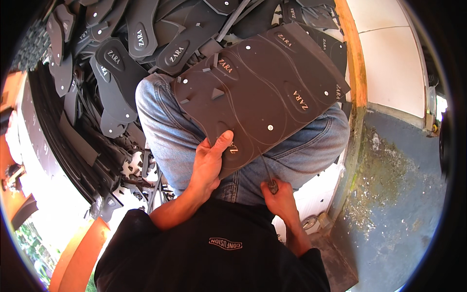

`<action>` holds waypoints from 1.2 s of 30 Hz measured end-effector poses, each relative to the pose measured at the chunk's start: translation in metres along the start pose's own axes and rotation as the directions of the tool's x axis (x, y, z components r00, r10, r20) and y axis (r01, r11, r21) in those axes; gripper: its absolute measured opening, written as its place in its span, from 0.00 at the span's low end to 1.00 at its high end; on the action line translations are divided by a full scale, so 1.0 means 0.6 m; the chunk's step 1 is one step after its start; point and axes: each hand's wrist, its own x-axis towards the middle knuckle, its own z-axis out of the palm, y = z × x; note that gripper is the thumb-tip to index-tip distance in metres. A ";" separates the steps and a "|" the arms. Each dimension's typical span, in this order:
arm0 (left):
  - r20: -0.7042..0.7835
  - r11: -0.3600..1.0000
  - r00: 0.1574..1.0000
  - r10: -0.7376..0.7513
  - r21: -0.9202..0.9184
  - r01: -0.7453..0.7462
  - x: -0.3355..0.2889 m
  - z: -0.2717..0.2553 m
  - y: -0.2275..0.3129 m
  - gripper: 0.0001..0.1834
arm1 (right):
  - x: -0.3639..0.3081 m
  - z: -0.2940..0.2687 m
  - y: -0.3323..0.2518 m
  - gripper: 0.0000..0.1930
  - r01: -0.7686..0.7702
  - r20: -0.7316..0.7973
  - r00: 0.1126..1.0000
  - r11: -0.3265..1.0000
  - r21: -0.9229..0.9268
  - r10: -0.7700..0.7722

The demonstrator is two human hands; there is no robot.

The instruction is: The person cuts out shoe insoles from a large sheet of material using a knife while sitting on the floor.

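A dark foam sheet [258, 87] with curved sole outlines, printed ovals and white dots lies tilted across my lap. My left hand [209, 163] grips its near left edge, thumb on top and the other fingers hidden beneath. Closed round a dark handle, my right hand [283, 199] sits just off the sheet's near edge. From that handle a thin metal shaft, part of a slim pointed tool [273, 186], runs up to the sheet's edge. Its tip cannot be made out, so I cannot tell whether it is an awl or a thin blade. Small foam scraps [217, 93] stick up from the sheet.
Loose dark sole pieces [113, 58] are heaped beyond and left of my knees. Stacked dark strips [61, 131] curve along the left. A wooden edge [354, 53] runs down the right side, with a stained grey-blue floor [389, 194] beyond it.
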 end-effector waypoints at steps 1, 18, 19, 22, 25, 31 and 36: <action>0.002 1.000 1.000 0.008 0.009 -0.008 0.000 -0.001 0.000 0.15 | 0.004 0.000 -0.002 0.12 -0.002 0.005 1.000 1.000 -0.009 0.002; -0.016 0.997 1.000 -0.013 0.079 0.014 0.004 -0.016 0.002 0.12 | 0.079 0.009 -0.053 0.10 0.014 0.086 0.996 0.998 -0.063 -0.009; -0.013 0.997 1.000 -0.009 0.076 0.010 0.004 -0.016 0.002 0.11 | 0.083 0.010 -0.061 0.10 -0.002 0.086 0.996 0.999 -0.054 0.006; -0.003 0.998 1.000 0.000 0.067 0.001 0.006 -0.018 0.000 0.11 | 0.092 0.017 -0.062 0.11 -0.018 0.088 0.996 0.998 -0.057 0.023; -0.001 0.998 1.000 0.002 0.061 -0.002 0.008 -0.020 -0.003 0.11 | 0.099 0.025 -0.065 0.11 -0.019 0.072 0.997 0.998 -0.052 0.023; 0.009 0.998 1.000 -0.004 0.055 0.003 0.007 -0.020 -0.002 0.11 | 0.116 0.052 -0.058 0.15 0.113 0.061 0.992 0.994 0.016 -0.113; 0.014 0.999 1.000 -0.005 0.038 0.005 0.008 -0.018 -0.002 0.12 | 0.125 0.069 -0.074 0.19 0.229 -0.046 0.973 0.973 0.035 -0.227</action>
